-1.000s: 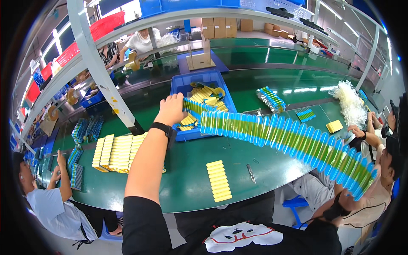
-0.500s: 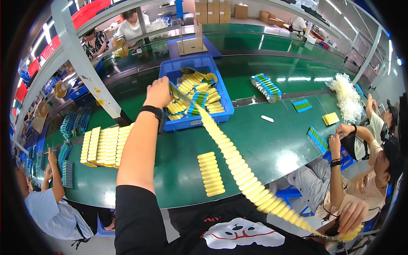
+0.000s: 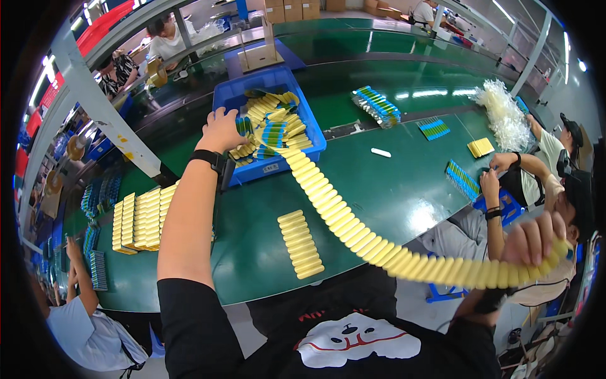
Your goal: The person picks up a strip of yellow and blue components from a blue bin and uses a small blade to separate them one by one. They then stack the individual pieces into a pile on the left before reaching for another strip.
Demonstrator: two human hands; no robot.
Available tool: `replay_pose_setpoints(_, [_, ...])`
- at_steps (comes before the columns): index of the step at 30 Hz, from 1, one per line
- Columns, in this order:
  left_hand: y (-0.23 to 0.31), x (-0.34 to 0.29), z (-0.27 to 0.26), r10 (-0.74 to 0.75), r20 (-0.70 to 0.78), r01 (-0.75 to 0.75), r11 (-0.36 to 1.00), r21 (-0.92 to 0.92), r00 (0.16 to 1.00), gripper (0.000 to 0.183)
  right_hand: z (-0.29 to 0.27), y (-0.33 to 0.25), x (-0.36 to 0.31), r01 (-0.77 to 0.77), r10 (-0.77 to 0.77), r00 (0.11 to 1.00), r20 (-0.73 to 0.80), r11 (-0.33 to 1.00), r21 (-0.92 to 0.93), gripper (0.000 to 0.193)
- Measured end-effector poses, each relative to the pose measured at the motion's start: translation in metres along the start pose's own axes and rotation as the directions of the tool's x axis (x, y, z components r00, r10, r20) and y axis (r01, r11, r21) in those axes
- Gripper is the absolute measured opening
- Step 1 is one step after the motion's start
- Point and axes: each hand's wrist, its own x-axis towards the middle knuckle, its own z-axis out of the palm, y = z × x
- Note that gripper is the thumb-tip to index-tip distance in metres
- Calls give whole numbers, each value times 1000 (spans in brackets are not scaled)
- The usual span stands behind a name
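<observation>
A long strip of yellow stick-like pieces joined side by side (image 3: 360,237) curves from a blue bin (image 3: 319,151) down across the table and up to the right. My right hand (image 3: 535,240), slightly blurred, is closed round its far end, off the table's edge. Over the bin's left side is my left hand (image 3: 221,131), fingers spread beside a blue-green part of the heaped strips; a firm grip does not show. More folded yellow strips (image 3: 268,110) with blue-green faces fill the bin. A short yellow strip (image 3: 300,243) lies flat in front of me.
Stacked yellow strips (image 3: 142,218) stand left, by a white metal post (image 3: 117,120). Blue-green bundles (image 3: 377,106), a small white stick (image 3: 381,152) and a pile of clear plastic (image 3: 502,117) lie right. Co-workers sit at both sides; one person's arm (image 3: 495,189) is near my right hand.
My right hand has risen with the strip's end, so the strip now bends in a wide curve. My left hand's fingers have spread, and the strip has slid away from them.
</observation>
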Motion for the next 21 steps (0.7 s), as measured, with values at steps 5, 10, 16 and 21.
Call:
replay_pose_setpoints(5, [4, -28, 15, 343, -196, -374, 916, -148, 919, 76, -9, 97, 56, 20, -1, 985, 173, 994, -109, 24])
replay_pose_setpoints(10, [80, -129, -11, 821, -87, -821, 547, -165, 564, 81, -16, 132, 78, 27, -11, 993, 121, 991, -130, 23])
replay_pose_setpoints(16, [106, -192, 2, 908, -94, -795, 303, -525, 408, 83, 24, 178, 155, 198, -254, 964, -81, 885, -422, 19])
replay_pose_setpoints(21, [129, -171, -29, 697, 410, -491, 711, -503, 588, 55, 50, 199, 198, 227, -209, 974, 92, 931, -286, 18])
